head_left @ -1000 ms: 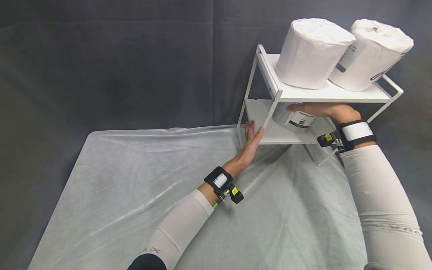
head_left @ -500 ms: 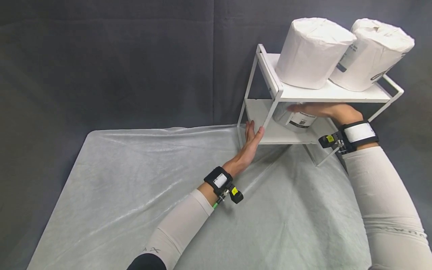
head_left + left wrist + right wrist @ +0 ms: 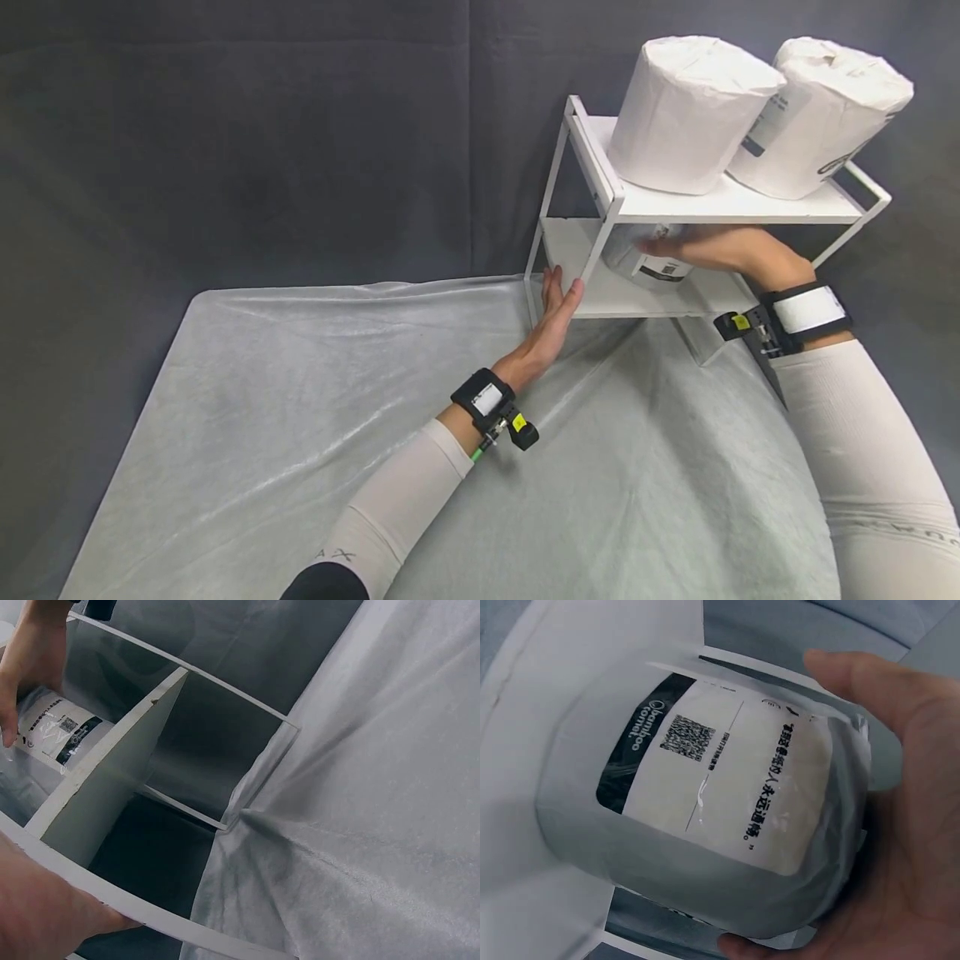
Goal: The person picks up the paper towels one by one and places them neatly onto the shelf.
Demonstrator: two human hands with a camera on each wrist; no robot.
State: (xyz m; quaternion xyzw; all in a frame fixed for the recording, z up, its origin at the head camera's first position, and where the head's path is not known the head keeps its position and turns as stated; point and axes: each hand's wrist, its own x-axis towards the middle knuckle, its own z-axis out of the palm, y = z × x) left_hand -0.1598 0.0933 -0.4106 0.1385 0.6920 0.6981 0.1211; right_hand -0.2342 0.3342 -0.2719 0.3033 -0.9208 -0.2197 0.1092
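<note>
Cloth (image 3: 300, 433): pale sheet under the rack.
Left hand (image 3: 551, 321): fingers straight, flat against the rack's (image 3: 600, 187) front left post, bracing it. Keep that pressure steady so the frame does not slide.
Roll (image 3: 652, 260): wrapped, label outward, on the lower shelf under the top board.
Right hand (image 3: 720, 250): fingers curled round the roll. Move it level, clear of board and post.
Top shelf: 2 wrapped rolls (image 3: 693, 112), touching.
</note>
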